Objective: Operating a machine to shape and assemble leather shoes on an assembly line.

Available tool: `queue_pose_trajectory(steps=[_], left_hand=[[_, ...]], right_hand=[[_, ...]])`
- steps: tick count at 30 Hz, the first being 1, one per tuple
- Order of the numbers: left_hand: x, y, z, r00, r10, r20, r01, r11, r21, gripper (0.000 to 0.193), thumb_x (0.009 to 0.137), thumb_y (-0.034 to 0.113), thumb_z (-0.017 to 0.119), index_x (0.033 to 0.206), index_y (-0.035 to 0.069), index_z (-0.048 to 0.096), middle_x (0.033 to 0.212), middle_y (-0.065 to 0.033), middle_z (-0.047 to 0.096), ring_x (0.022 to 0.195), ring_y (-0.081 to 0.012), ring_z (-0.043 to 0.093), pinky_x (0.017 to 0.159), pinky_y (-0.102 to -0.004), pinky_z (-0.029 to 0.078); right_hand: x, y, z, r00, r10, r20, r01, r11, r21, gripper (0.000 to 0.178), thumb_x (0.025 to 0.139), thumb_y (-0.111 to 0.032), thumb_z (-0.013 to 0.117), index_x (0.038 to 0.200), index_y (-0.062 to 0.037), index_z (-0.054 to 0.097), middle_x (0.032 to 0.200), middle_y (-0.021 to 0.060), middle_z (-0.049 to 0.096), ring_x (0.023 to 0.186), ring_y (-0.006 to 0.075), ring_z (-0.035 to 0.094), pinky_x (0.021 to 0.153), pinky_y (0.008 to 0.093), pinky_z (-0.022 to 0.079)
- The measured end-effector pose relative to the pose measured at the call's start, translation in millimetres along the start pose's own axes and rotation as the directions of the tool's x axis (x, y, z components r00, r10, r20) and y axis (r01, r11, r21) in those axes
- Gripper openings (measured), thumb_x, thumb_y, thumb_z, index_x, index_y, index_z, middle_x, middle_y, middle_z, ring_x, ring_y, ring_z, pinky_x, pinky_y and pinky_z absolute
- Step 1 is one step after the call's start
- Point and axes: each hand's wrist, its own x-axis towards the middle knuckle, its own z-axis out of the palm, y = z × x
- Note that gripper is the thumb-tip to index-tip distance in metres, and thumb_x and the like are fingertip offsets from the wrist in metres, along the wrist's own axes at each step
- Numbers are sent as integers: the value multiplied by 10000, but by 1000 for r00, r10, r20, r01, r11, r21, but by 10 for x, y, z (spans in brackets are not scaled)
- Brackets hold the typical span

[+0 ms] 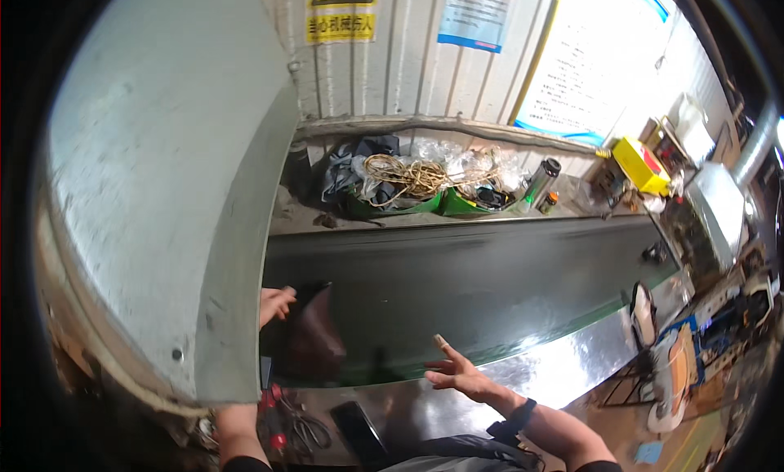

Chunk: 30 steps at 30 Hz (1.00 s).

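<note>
A dark green conveyor belt (490, 284) runs across in front of me. On it lies a dark red sheet (320, 341), perhaps leather, its left part in shadow beside the grey machine housing (163, 145). Partly hidden behind that housing, my left hand (277, 305) shows spread fingers just left of the sheet, with nothing seen in them. My right hand (459, 376) hovers near the belt's front edge, to the right of the sheet, fingers stretched out and empty. Its wrist wears a dark band (513, 420).
Behind the belt, a ledge bears green containers (392, 207) with plastic bags and tan cord, plus a steel flask (543, 180) and a yellow box (640, 166). A shoe (643, 313) rests at the right front edge. A phone-like black slab (358, 431) lies near me.
</note>
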Motion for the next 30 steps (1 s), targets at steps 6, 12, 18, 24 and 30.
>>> queue_pose_trajectory(steps=[6,12,18,24,30], left_hand=[[585,237,-357,996,-1,-92,10,996,90,540,782,287,830,1154,-61,651,1120,-186,702,1029,-258,688,908,-394,541],[867,11,-396,973,-34,-229,61,992,113,685,750,287,859,1262,-54,558,1227,-201,649,1122,-279,644,963,-409,519],[336,-300,-297,887,-90,-454,137,988,71,845,718,287,887,1369,-46,465,1334,-215,596,1216,-300,601,1017,-424,496],[-776,-863,279,714,-211,-667,248,968,-41,1013,686,287,916,1477,-39,372,1441,-230,543,1309,-321,557,1072,-439,474],[-1598,84,1477,731,545,-411,80,529,845,826,599,287,854,1381,212,596,1504,-206,394,1397,-429,346,1080,-581,355]], right_hand=[[635,810,-62,947,198,-253,-155,971,182,1042,866,-83,809,1643,-115,116,1062,151,704,871,193,688,691,299,561],[396,392,-317,948,210,-238,-82,887,454,831,891,14,690,1603,-135,289,963,54,681,901,211,652,929,456,517],[-797,319,-1445,953,-112,-283,252,812,526,711,958,-89,588,1601,-157,291,1398,128,552,1200,306,582,1022,567,460],[-1468,610,-1582,976,137,-166,9,743,669,891,901,-187,762,1607,-278,225,1561,114,388,1412,439,405,1029,802,331],[-2023,801,-1788,986,123,-111,-7,698,716,792,864,-95,750,1546,-184,357,1555,152,379,1426,483,350,1084,782,287]])
